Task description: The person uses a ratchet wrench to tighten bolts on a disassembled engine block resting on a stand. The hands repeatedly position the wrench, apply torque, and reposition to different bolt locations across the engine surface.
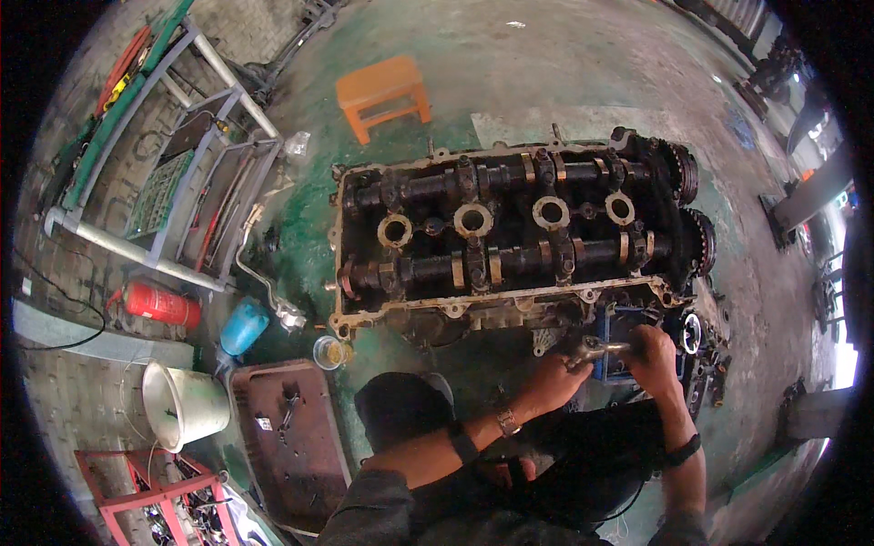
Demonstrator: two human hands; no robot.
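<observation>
Two hands on one metal part (603, 348), which sits just off the near edge of the engine block (510, 223), toward its right end. Part: short, grey, dull sheen with a few bright spots; left end bulky and rounded, narrowing to a bar toward the right; exact kind cannot be told at this size. Left hand (557, 378): curled closed about the bulky end. Right hand (655, 362): closed at the other end; its fingers look dark and hide that tip. Below the hands, partly covered, a blue crate (612, 320). Engine block: lies lengthwise across the middle of view, top side open, interior black and oily-looking. Pale, worn metal rim (455, 309) runs along the near side, set with bolt lugs. Inside, two long shafts lie roughly parallel, far shaft (496, 176) and near shaft (428, 271), both dark, with tan, smoother bands at intervals. Between them, four pale rings (473, 219) in a row, each around a dark hole, faces blotched. Right end: two toothed wheels (685, 171), dark, one beyond the other. Left of the person, a brown tray (319, 428) with small metal pieces in it; beyond the block, an orange stool (382, 84) on the floor.
</observation>
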